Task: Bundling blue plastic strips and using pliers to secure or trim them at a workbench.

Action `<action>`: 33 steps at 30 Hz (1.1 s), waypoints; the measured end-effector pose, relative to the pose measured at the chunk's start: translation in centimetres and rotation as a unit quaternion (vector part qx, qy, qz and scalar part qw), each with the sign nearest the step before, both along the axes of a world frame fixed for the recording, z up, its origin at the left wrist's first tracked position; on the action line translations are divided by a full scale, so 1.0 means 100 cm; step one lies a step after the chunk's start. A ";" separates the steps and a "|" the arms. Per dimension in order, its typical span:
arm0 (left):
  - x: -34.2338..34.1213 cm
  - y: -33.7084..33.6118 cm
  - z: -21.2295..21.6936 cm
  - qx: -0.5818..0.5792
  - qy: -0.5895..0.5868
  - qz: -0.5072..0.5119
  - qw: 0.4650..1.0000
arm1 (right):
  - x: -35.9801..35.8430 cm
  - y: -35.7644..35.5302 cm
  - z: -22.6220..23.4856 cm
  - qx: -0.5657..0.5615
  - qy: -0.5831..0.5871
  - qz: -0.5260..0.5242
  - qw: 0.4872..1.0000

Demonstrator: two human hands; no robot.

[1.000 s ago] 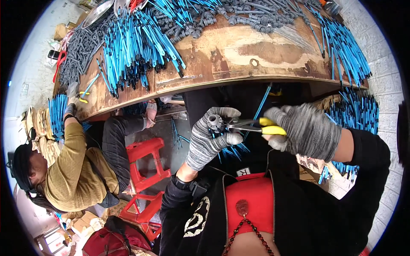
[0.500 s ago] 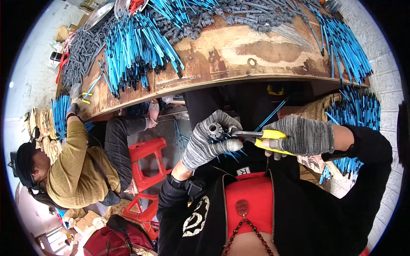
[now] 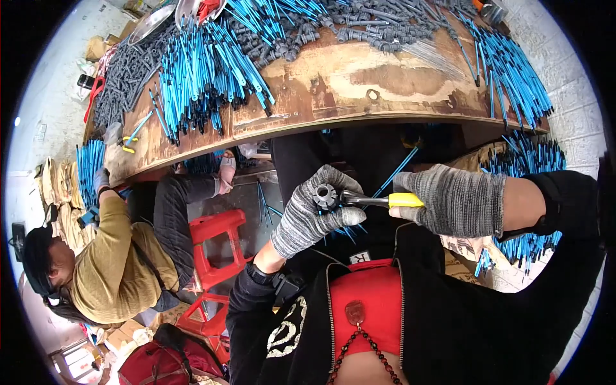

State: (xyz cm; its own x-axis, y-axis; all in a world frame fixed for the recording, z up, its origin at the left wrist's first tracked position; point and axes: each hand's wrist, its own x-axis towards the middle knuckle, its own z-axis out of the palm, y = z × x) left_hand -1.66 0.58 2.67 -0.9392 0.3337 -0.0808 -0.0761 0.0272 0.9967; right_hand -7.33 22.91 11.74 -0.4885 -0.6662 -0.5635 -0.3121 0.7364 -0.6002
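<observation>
My left hand [image 3: 313, 210], in a grey knit glove, is wrapped round a grey plastic fitting [image 3: 326, 196] whose round, notched end faces up. My right hand [image 3: 454, 200], gloved alike, closes round the yellow handle of a pair of pliers [image 3: 405, 200]. The metal jaws reach to the fitting's side, beside my left fingers; whether they bite on it I cannot make out. Thin blue rods [image 3: 399, 168] with dark ends slant behind the pliers. More blue tips show below my left hand, and what they belong to is hidden.
Ahead stands a wooden table [image 3: 301, 96] with piles of blue rods [image 3: 205, 77], grey fittings [image 3: 378, 29] and thin clear sticks [image 3: 436, 58]. A co-worker [image 3: 122, 263] sits at left, near red stools [image 3: 217, 247]. More rods [image 3: 529, 167] are heaped at right.
The pliers have turned in my right hand: two spread yellow handles showed before, now one. My right forearm has swung outward. The co-worker's hand has dropped from the table edge to the rods below.
</observation>
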 end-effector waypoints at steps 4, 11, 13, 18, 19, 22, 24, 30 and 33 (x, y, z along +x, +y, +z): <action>0.015 -0.009 -0.005 0.026 0.005 0.090 0.996 | -0.001 -0.028 -0.008 0.050 0.129 0.058 0.989; 0.066 -0.128 0.023 0.334 0.137 0.323 0.875 | -0.082 0.019 -0.085 -0.064 0.423 -0.109 0.897; 0.079 -0.163 0.019 0.400 0.135 0.320 0.848 | -0.123 0.053 -0.105 0.017 0.437 -0.108 0.893; 0.071 -0.155 -0.048 0.645 -0.025 0.365 0.671 | -0.057 -0.008 -0.066 -0.087 0.595 0.135 0.787; 0.061 -0.142 -0.056 0.663 -0.051 0.359 0.655 | -0.025 -0.032 -0.045 -0.156 0.534 0.178 0.812; 0.037 -0.112 -0.074 0.669 -0.101 0.342 0.653 | 0.018 -0.063 -0.063 -0.424 0.326 0.120 0.836; 0.024 -0.082 -0.076 0.653 -0.125 0.336 0.667 | 0.025 -0.079 -0.078 -0.545 0.289 0.058 0.785; 0.043 -0.028 -0.104 0.412 -0.073 0.231 0.878 | 0.029 -0.081 -0.074 -0.629 0.137 0.020 0.765; 0.042 -0.021 -0.133 0.415 -0.079 0.275 0.864 | 0.029 -0.079 -0.061 -0.661 0.084 0.070 0.743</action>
State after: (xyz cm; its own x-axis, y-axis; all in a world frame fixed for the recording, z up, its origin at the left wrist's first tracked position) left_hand 2.59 -1.51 -10.65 -0.9730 -0.1556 -0.1703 0.0134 -0.7751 0.6316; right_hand -4.42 15.05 5.62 -0.3526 -0.6338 0.6885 -0.4824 -0.5074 -0.7141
